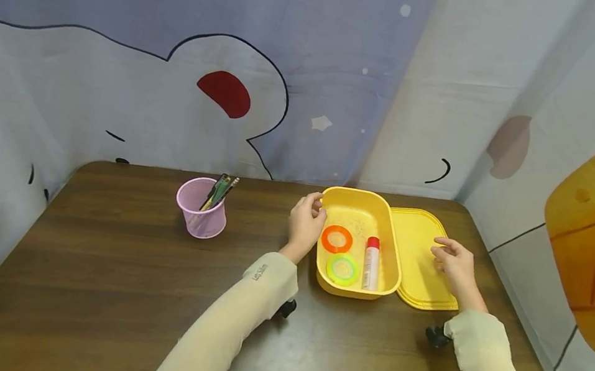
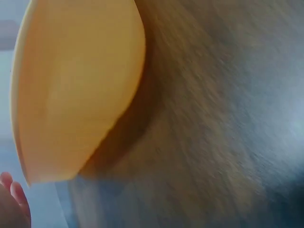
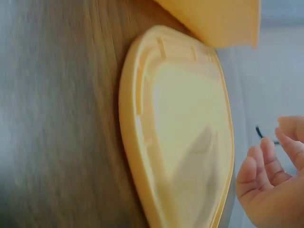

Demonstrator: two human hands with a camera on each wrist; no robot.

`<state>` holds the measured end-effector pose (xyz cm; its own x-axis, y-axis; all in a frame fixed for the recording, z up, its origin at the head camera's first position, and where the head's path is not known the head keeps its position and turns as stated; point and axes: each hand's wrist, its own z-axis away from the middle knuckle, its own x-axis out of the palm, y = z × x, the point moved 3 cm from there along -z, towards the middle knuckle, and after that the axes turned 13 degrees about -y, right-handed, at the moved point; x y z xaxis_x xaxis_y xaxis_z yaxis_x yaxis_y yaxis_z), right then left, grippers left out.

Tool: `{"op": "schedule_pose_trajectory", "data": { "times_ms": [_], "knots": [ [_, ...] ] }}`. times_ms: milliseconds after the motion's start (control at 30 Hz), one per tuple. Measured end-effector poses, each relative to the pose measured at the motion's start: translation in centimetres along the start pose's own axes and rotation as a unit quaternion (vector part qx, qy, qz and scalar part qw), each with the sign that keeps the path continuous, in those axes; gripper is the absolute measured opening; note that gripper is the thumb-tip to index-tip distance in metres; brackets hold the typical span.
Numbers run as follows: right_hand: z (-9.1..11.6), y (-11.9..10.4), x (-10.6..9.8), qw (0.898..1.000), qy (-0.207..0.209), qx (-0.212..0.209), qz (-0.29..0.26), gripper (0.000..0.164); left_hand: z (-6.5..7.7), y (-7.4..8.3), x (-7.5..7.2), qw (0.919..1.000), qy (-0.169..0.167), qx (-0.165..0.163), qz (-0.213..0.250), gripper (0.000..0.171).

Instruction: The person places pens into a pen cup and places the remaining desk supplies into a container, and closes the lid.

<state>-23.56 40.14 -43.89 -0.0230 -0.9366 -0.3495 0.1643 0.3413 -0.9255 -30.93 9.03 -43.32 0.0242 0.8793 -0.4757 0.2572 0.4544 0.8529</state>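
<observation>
A yellow plastic box (image 1: pixel 394 258) stands uncovered at the back of the table. Inside it lie an orange ring (image 1: pixel 337 239), a yellow-green ring (image 1: pixel 343 270) that looks like a tape roll, and a white tube with a red cap (image 1: pixel 372 264), like a glue stick. My left hand (image 1: pixel 306 224) is at the box's left rim, fingers loosely bent; whether they touch it I cannot tell. The yellow lid (image 3: pixel 190 109) lies flat at the box's right side. Over the lid's right part hovers my right hand (image 1: pixel 455 266), fingers relaxed and holding nothing.
A pink mesh pen cup (image 1: pixel 202 223) holding several pens (image 1: pixel 217 192) stands to the left of the box on the brown wooden table (image 1: pixel 92 284). Printed curtains (image 1: pixel 316 87) hang right behind the table and along its sides.
</observation>
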Motion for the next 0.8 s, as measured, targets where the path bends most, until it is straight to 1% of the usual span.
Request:
{"op": "schedule_pose_trajectory", "data": {
  "times_ms": [100,200,267,367,467,500,600,733,800],
  "knots": [
    [0.2,0.9,-1.1,0.999,0.019,0.008,0.029,0.029,0.2,-0.9,-0.3,0.9997,-0.012,-0.008,0.018,0.031],
    [0.4,1.7,-2.0,0.998,0.021,0.025,0.057,0.043,0.3,-1.9,-0.3,0.9989,-0.033,-0.015,0.031,0.033],
    [0.6,2.0,-2.4,0.996,0.016,0.036,0.075,0.049,0.4,-2.6,-0.3,0.9977,-0.050,-0.026,0.036,0.036],
    [0.9,2.3,-3.0,0.993,0.005,0.056,0.103,0.053,0.5,-3.5,-0.1,0.9933,-0.082,-0.049,0.065,0.040],
    [1.1,2.5,-3.3,0.991,-0.016,0.065,0.120,0.057,0.7,-4.1,-0.1,0.9857,-0.111,-0.069,0.107,0.045],
    [1.2,2.6,-3.4,0.990,-0.025,0.066,0.121,0.058,0.7,-4.2,-0.2,0.9824,-0.120,-0.073,0.123,0.047],
    [1.4,2.8,-3.7,0.989,-0.049,0.065,0.126,0.063,0.9,-4.2,-0.3,0.9735,-0.147,-0.085,0.153,0.048],
    [1.6,3.1,-4.2,0.985,-0.069,0.067,0.143,0.068,1.2,-4.2,-0.2,0.9580,-0.190,-0.099,0.191,0.046],
    [1.7,3.3,-4.4,0.982,-0.074,0.066,0.159,0.069,1.3,-4.2,-0.2,0.9512,-0.206,-0.103,0.205,0.046]
  ]
}}
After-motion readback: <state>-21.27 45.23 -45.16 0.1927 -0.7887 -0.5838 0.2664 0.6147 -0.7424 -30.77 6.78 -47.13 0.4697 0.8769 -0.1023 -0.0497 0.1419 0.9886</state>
